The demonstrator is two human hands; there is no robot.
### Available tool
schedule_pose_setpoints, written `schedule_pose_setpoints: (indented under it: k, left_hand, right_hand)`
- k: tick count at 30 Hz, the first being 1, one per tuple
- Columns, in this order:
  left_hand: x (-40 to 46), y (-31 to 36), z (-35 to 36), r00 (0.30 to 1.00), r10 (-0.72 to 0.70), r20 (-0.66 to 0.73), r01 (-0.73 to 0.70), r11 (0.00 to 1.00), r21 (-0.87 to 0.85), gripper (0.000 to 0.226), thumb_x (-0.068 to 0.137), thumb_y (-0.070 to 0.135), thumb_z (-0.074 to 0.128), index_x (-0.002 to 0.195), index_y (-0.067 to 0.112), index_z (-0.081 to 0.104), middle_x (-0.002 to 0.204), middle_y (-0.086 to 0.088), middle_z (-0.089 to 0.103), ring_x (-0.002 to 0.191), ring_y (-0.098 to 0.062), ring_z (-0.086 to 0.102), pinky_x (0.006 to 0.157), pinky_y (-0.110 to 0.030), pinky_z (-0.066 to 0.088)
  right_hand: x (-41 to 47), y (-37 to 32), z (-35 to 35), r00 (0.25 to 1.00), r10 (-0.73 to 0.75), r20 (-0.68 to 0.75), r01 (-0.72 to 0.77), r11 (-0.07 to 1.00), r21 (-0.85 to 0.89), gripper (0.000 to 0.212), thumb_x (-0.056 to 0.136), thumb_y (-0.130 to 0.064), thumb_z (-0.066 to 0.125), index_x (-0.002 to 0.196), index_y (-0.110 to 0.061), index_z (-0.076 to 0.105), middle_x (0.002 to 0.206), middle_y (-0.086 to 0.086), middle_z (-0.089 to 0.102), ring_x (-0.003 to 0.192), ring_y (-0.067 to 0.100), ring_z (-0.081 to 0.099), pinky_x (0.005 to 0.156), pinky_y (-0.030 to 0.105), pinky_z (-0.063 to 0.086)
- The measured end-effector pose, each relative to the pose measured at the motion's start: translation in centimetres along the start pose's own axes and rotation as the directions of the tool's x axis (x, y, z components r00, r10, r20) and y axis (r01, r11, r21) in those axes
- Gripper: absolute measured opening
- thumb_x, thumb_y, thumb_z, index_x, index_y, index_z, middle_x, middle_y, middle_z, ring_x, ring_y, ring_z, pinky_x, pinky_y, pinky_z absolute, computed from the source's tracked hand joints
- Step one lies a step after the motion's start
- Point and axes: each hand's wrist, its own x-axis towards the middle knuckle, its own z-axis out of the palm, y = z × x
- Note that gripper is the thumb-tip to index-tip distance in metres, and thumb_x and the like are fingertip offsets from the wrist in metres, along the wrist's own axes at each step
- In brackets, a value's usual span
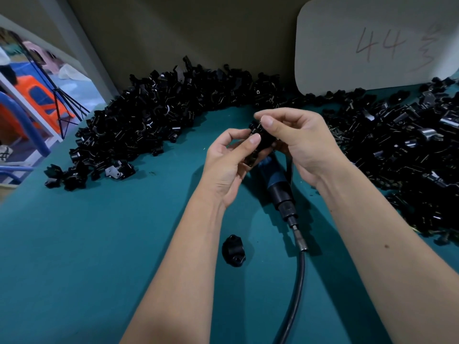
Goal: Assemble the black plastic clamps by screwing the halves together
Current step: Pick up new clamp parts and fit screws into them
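Above the middle of the teal table I hold a black plastic clamp (260, 141) between both hands. My left hand (229, 162) grips it from the left with thumb and curled fingers. My right hand (300, 142) pinches its top end from the right, thumb on the upper part. Whether a screw sits between my right fingertips is hidden. A single black clamp half (233, 250) lies on the table near my left forearm. Under my hands lies a powered screwdriver (278, 187) with a blue and black body and a black hose.
Heaps of black clamp parts lie along the back left (139, 115) and the right side (402, 150) of the teal table (99, 244). A white card (372, 43) marked 44 leans on the back wall. The table's left edge drops off beside orange and blue objects.
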Motion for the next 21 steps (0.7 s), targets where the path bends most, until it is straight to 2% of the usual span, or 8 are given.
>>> schedule_pose_setpoints:
  k: [3, 4, 7, 10, 16, 21]
  left_hand:
    - [0.16, -0.16, -0.2, 1.0, 0.023, -0.016, -0.022, 1.0, 0.014, 0.017, 0.085, 0.0, 0.073, 0.096, 0.007, 0.063, 0.107, -0.029, 0.071, 0.086, -0.038, 0.076, 0.093, -0.044, 0.061]
    - [0.2, -0.16, -0.29, 0.999, 0.03, -0.021, -0.029, 0.999, 0.02, 0.018, 0.084, 0.0, 0.073, 0.098, 0.007, 0.064, 0.105, -0.027, 0.072, 0.085, -0.037, 0.076, 0.092, -0.043, 0.061]
    - [0.22, 0.02, -0.46, 0.999, 0.039, -0.037, -0.038, 0.999, 0.014, 0.028, 0.079, 0.007, 0.074, 0.106, 0.006, 0.066, 0.096, -0.014, 0.078, 0.082, -0.026, 0.078, 0.079, -0.032, 0.063]
    - [0.24, 0.11, -0.61, 0.999, 0.033, -0.037, -0.032, 0.999, 0.011, 0.032, 0.077, 0.008, 0.075, 0.109, 0.005, 0.069, 0.096, -0.01, 0.079, 0.085, -0.022, 0.078, 0.076, -0.025, 0.06]
    - [0.2, 0.03, -0.57, 0.998, 0.04, -0.042, -0.04, 0.999, 0.008, 0.031, 0.076, 0.005, 0.075, 0.106, 0.005, 0.07, 0.096, -0.011, 0.078, 0.083, -0.025, 0.078, 0.076, -0.026, 0.06]
    - [0.21, 0.04, -0.62, 1.0, 0.008, -0.022, -0.009, 0.999, -0.038, 0.031, 0.075, 0.004, 0.075, 0.106, 0.007, 0.071, 0.1, -0.014, 0.076, 0.091, -0.027, 0.076, 0.08, -0.028, 0.06]
  right_hand:
    - [-0.2, 0.18, 0.17, 0.999, 0.049, 0.011, -0.049, 0.999, 0.015, 0.01, 0.095, -0.015, 0.074, 0.097, -0.02, 0.081, 0.089, 0.001, 0.075, 0.087, 0.014, 0.065, 0.075, 0.03, 0.049]
    - [-0.21, 0.17, 0.17, 0.998, 0.059, 0.022, -0.059, 0.998, 0.018, 0.01, 0.095, -0.015, 0.073, 0.097, -0.02, 0.081, 0.09, 0.001, 0.076, 0.088, 0.014, 0.065, 0.075, 0.028, 0.049]
    - [-0.26, -0.15, 0.01, 0.993, 0.079, 0.088, -0.082, 0.996, 0.024, 0.012, 0.094, -0.013, 0.073, 0.097, -0.02, 0.082, 0.097, 0.005, 0.077, 0.094, 0.018, 0.066, 0.085, 0.034, 0.048]
    - [-0.35, -0.31, -0.11, 0.987, 0.098, 0.13, -0.102, 0.995, 0.023, 0.013, 0.095, -0.014, 0.072, 0.097, -0.022, 0.082, 0.101, 0.004, 0.078, 0.098, 0.017, 0.067, 0.088, 0.034, 0.048]
    - [-0.37, -0.24, 0.22, 0.994, 0.074, 0.075, -0.075, 0.997, 0.013, 0.011, 0.096, -0.015, 0.072, 0.101, -0.019, 0.081, 0.098, 0.005, 0.078, 0.092, 0.014, 0.068, 0.079, 0.027, 0.05]
    - [-0.52, -0.47, 0.0, 0.985, 0.034, 0.168, -0.043, 0.998, 0.049, 0.014, 0.091, -0.021, 0.072, 0.102, -0.019, 0.082, 0.103, 0.008, 0.077, 0.098, 0.02, 0.069, 0.087, 0.032, 0.055]
